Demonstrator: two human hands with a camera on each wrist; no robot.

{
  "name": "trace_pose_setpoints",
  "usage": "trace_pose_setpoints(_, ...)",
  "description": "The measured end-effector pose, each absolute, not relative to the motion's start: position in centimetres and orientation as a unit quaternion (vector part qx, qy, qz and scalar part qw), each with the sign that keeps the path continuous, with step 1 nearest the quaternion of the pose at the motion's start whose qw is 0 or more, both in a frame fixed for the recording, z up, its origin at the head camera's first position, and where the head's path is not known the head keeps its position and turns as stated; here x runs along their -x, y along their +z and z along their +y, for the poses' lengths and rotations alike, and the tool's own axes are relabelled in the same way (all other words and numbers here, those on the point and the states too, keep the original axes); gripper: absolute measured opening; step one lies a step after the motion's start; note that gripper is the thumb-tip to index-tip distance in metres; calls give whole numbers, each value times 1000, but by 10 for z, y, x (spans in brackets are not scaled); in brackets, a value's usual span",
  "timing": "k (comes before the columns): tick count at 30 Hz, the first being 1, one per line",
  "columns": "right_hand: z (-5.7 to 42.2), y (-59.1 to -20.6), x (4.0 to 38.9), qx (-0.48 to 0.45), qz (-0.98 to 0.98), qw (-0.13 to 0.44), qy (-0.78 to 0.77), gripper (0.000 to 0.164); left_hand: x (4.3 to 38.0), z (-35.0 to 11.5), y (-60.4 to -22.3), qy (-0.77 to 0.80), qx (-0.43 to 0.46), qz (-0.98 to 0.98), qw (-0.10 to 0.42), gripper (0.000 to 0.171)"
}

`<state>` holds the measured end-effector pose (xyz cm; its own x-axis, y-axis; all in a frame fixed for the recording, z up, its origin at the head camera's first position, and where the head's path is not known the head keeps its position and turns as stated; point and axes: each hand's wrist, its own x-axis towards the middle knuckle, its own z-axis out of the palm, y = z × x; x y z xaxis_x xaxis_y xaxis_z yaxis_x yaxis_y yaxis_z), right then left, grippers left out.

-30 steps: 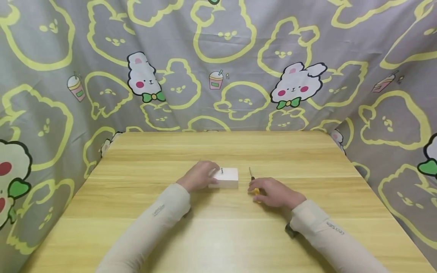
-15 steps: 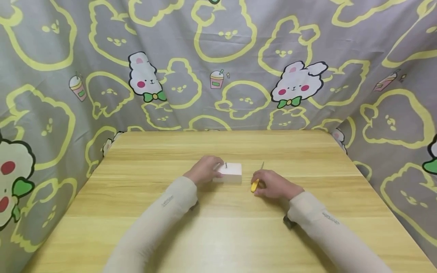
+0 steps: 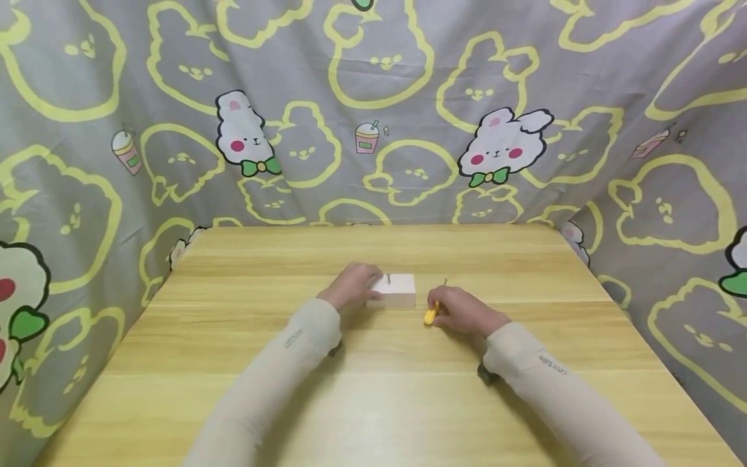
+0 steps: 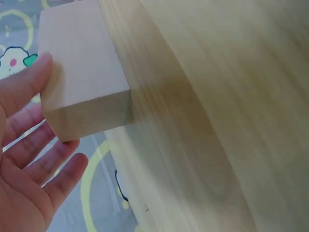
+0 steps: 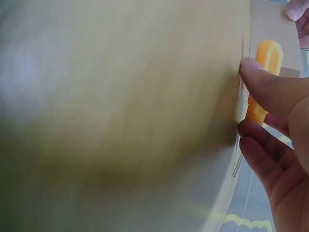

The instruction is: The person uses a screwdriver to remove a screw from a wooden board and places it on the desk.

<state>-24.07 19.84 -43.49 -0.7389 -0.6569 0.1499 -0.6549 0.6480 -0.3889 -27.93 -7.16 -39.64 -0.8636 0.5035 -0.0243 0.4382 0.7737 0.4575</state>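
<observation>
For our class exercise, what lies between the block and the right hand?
In the head view, only bare tabletop shows between the block and the right hand.

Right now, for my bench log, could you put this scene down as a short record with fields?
Left hand: grips the block's left end
Right hand: holds the screwdriver by its handle
Block: pale, rectangular, on the table
Screw: standing up from the block's top
Screwdriver: yellow handle toward the person, tip pointing away, apart from the screw
Table: light wood grain
Backdrop: grey cloth with yellow outlines and white cartoon animals
</observation>
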Motion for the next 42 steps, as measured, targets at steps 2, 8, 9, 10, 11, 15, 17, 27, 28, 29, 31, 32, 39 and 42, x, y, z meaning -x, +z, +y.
trace_pose_setpoints(2,198,-436,240,367,905,-14,-216,28,279,-74,-398,231,-246,938,80,52)
trace_pose_setpoints(8,196,-437,239,368,904,-48,-213,32,278,-80,-399,224,-244,939,89,56)
trace_pose_setpoints(9,195,-436,239,364,905,-45,-215,33,278,-80,-399,222,-245,939,89,55)
trace_pose_setpoints(10,195,-435,238,361,906,-44,-216,33,278,-80,-399,220,-246,940,90,55)
trace_pose_setpoints(11,195,-434,238,359,907,-44,-216,34,278,-81,-399,220,-247,939,91,54)
trace_pose_setpoints(15,196,-432,239,361,906,-50,-215,27,278,-81,-398,222,-248,939,91,53)
trace_pose_setpoints(17,197,-432,240,366,903,-55,-217,24,278,-81,-399,220,-249,939,90,53)
trace_pose_setpoints(27,198,-431,242,386,884,-164,-209,27,278,-80,-401,220,-248,939,95,54)
trace_pose_setpoints(28,198,-431,243,386,882,-170,-209,26,278,-80,-401,220,-247,939,97,54)
trace_pose_setpoints(29,199,-431,243,383,883,-174,-209,26,279,-80,-401,219,-247,939,98,55)
trace_pose_setpoints(31,200,-430,245,376,885,-174,-212,26,279,-80,-401,217,-247,939,98,55)
trace_pose_setpoints(32,200,-429,245,370,887,-171,-215,25,279,-81,-401,217,-246,940,98,56)
trace_pose_setpoints(39,203,-421,250,308,905,-128,-263,23,281,-81,-402,242,-226,938,101,56)
trace_pose_setpoints(42,205,-417,252,292,909,-117,-275,22,281,-80,-401,250,-217,938,104,56)
